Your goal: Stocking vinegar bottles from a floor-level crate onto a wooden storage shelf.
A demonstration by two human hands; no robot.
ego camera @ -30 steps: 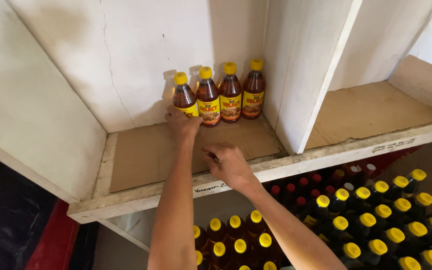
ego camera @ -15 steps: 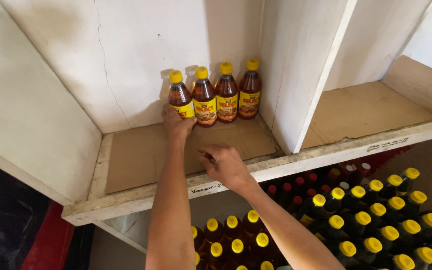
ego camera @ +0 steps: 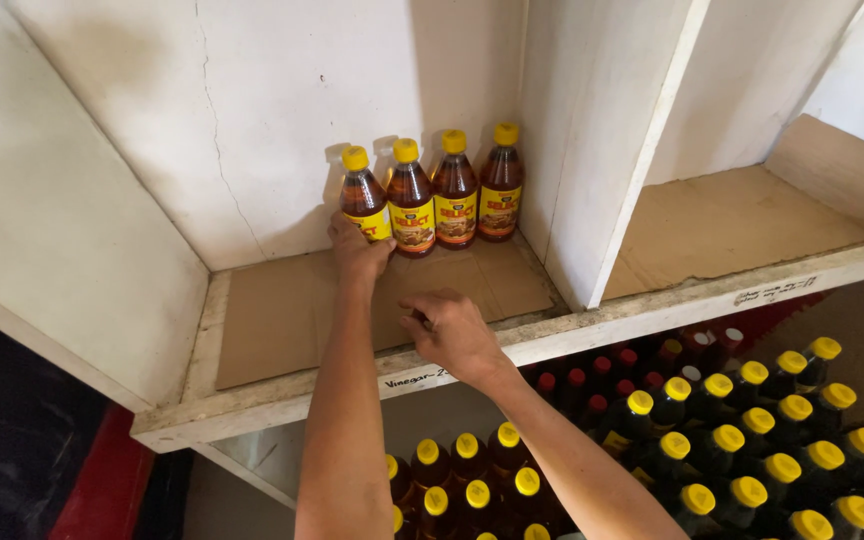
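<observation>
Leftmost bottle [ego camera: 364,205], base hidden behind left hand [ego camera: 357,250].

Btm bottles [ego camera: 752,470] cut off.

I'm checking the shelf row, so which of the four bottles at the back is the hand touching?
The leftmost bottle: the left hand rests at its base, while the other three bottles to its right stand untouched.

Four brown bottles [ego camera: 432,195], yellow caps, yellow-red labels [ego camera: 455,218], rear of shelf; white handwritten tag [ego camera: 414,379] on shelf edge.
</observation>
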